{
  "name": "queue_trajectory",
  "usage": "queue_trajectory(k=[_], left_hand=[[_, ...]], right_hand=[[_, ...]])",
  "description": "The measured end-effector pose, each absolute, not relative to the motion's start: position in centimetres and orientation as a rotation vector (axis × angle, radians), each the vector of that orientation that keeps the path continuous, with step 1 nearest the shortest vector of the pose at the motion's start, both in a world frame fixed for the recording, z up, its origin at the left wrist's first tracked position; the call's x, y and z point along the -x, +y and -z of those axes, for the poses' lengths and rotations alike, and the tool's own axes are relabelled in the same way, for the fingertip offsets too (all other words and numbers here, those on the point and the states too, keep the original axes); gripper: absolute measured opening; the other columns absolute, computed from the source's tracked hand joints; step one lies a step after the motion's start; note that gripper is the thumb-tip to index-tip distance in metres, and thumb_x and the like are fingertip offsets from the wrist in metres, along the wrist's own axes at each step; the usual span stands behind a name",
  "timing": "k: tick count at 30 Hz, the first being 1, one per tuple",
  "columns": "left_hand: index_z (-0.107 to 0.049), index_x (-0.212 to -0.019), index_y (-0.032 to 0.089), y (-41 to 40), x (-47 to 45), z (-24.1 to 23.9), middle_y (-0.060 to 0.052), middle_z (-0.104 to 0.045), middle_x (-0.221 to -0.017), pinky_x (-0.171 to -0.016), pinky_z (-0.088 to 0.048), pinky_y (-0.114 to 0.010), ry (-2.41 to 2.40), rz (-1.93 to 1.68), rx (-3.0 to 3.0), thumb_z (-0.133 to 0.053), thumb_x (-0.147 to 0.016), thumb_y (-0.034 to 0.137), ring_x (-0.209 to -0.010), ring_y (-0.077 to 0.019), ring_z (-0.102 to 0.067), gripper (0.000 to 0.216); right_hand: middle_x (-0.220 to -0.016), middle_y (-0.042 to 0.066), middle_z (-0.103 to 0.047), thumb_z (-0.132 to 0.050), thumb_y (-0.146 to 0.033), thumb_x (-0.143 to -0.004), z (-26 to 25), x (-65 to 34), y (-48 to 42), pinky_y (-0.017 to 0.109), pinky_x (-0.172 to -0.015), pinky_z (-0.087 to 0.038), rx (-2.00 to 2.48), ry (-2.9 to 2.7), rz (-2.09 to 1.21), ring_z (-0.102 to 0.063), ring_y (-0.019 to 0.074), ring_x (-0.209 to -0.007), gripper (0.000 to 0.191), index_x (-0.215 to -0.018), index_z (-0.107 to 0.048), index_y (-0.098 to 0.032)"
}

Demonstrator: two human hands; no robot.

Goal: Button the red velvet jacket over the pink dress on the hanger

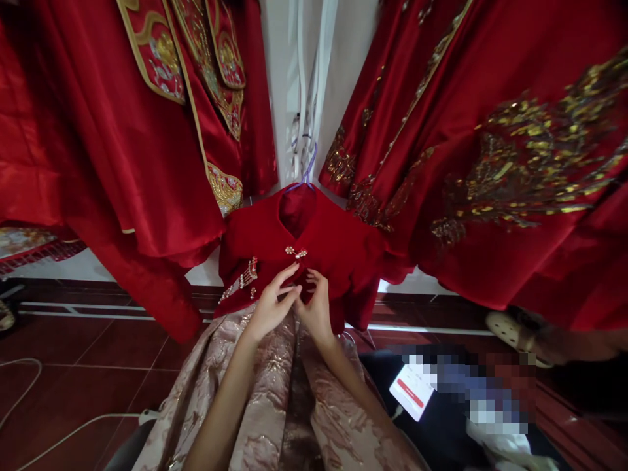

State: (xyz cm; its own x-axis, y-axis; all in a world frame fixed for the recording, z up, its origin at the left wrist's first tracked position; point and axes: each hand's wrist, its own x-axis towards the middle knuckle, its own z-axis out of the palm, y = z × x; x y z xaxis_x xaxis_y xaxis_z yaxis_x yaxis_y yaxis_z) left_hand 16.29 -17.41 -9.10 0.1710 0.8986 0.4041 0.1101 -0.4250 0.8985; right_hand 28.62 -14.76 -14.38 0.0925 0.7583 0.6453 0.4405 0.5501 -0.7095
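Observation:
A short red jacket (338,242) hangs from a purple hanger (307,171) in the middle of the head view. At its neck sits a beaded flower clasp (296,252); more beaded trim (245,278) decorates its left side. My left hand (275,302) and my right hand (315,306) meet at the jacket's front, just below the clasp. Both have bent fingers, pinching at the cloth, with the thumbs close together. What lies right between the fingertips is too small to tell. Below the jacket, a pale pink brocade skirt (265,379) with metallic sheen spreads under my forearms.
Red embroidered garments (176,163) hang at left, and sequined red ones (490,190) at right. A lit phone (413,391) lies on dark cloth at lower right. White cables (83,424) cross the tiled floor at left. A person's foot in a pale clog (510,332) is at right.

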Motion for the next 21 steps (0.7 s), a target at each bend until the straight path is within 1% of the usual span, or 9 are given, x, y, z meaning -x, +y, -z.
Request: queue_trajectory(k=[4,6,8,10,12,14,17,19,21], left_hand=[[-0.055,-0.120,0.025,-17.2,-15.3,8.9,-0.007,-0.057,-0.127,-0.089,-0.050,-0.030,1.157,-1.425,-1.718,-0.051,-0.088,0.031,-0.108,-0.0157,-0.058,0.033],[-0.057,-0.117,0.024,-17.2,-15.0,8.8,-0.006,-0.062,-0.114,-0.078,-0.051,-0.027,1.238,-1.456,-1.702,-0.051,-0.087,0.030,-0.088,-0.0131,-0.061,0.030],[-0.057,-0.114,0.024,-17.2,-14.8,8.7,-0.004,-0.064,-0.097,-0.072,-0.049,-0.027,1.310,-1.477,-1.738,-0.051,-0.087,0.029,-0.074,-0.0121,-0.058,0.029],[-0.058,-0.112,0.025,-17.2,-14.5,8.8,-0.002,-0.061,-0.088,-0.077,-0.047,-0.030,1.440,-1.472,-1.859,-0.052,-0.085,0.027,-0.076,-0.0146,-0.055,0.027],[-0.058,-0.111,0.027,-17.3,-13.9,9.1,-0.004,-0.057,-0.097,-0.088,-0.043,-0.038,1.647,-1.414,-1.994,-0.056,-0.081,0.024,-0.092,-0.0202,-0.053,0.031],[-0.055,-0.114,0.026,-17.3,-13.0,9.8,-0.007,-0.050,-0.110,-0.093,-0.039,-0.044,1.826,-1.253,-2.088,-0.063,-0.071,0.020,-0.106,-0.0263,-0.047,0.044],[-0.050,-0.120,0.024,-16.9,-11.6,11.3,-0.010,-0.042,-0.117,-0.092,-0.040,-0.047,1.923,-0.969,-2.171,-0.066,-0.061,0.014,-0.109,-0.0303,-0.044,0.061],[-0.052,-0.117,0.025,-16.5,-10.8,12.1,-0.010,-0.043,-0.114,-0.092,-0.041,-0.045,1.934,-0.915,-2.226,-0.062,-0.065,0.013,-0.107,-0.0287,-0.046,0.054],[-0.057,-0.109,0.026,-16.1,-10.2,12.6,-0.008,-0.048,-0.107,-0.093,-0.042,-0.042,1.895,-0.957,-2.286,-0.055,-0.074,0.014,-0.103,-0.0251,-0.050,0.037]], right_hand=[[-0.119,0.017,-0.045,-0.067,-0.039,-0.068,15.7,-27.3,-14.5,0.057,-0.093,-0.039,1.204,-1.565,-0.064,-0.045,0.0342,-0.110,0.076,-0.135,-0.033,-0.021],[-0.119,0.018,-0.044,-0.065,-0.036,-0.070,16.3,-27.0,-13.9,0.059,-0.092,-0.038,1.249,-1.527,0.015,-0.044,0.0352,-0.110,0.076,-0.136,-0.033,-0.020],[-0.120,0.019,-0.044,-0.061,-0.030,-0.072,16.5,-27.4,-13.1,0.057,-0.093,-0.037,1.239,-1.492,0.059,-0.042,0.0345,-0.113,0.069,-0.135,-0.035,-0.018],[-0.119,0.018,-0.046,-0.058,-0.025,-0.072,16.3,-28.6,-12.4,0.052,-0.091,-0.041,1.180,-1.472,0.037,-0.044,0.0321,-0.111,0.062,-0.131,-0.039,-0.017],[-0.114,0.016,-0.052,-0.054,-0.022,-0.072,15.5,-30.4,-12.2,0.045,-0.087,-0.045,1.135,-1.449,-0.069,-0.050,0.0284,-0.104,0.051,-0.122,-0.046,-0.017],[-0.100,0.010,-0.060,-0.049,-0.023,-0.075,14.2,-32.5,-12.2,0.039,-0.080,-0.047,1.146,-1.414,-0.240,-0.056,0.0242,-0.088,0.034,-0.108,-0.054,-0.020],[-0.073,0.002,-0.062,-0.043,-0.029,-0.080,11.7,-35.3,-12.4,0.032,-0.067,-0.047,1.154,-1.388,-0.580,-0.056,0.0198,-0.067,0.018,-0.086,-0.059,-0.022],[-0.071,0.002,-0.063,-0.045,-0.032,-0.079,10.1,-36.4,-12.7,0.030,-0.066,-0.047,1.143,-1.384,-0.750,-0.057,0.0196,-0.068,0.018,-0.079,-0.059,-0.022],[-0.082,0.003,-0.066,-0.051,-0.036,-0.078,8.8,-36.8,-13.2,0.030,-0.072,-0.048,1.168,-1.376,-0.792,-0.060,0.0211,-0.079,0.018,-0.082,-0.060,-0.022]])
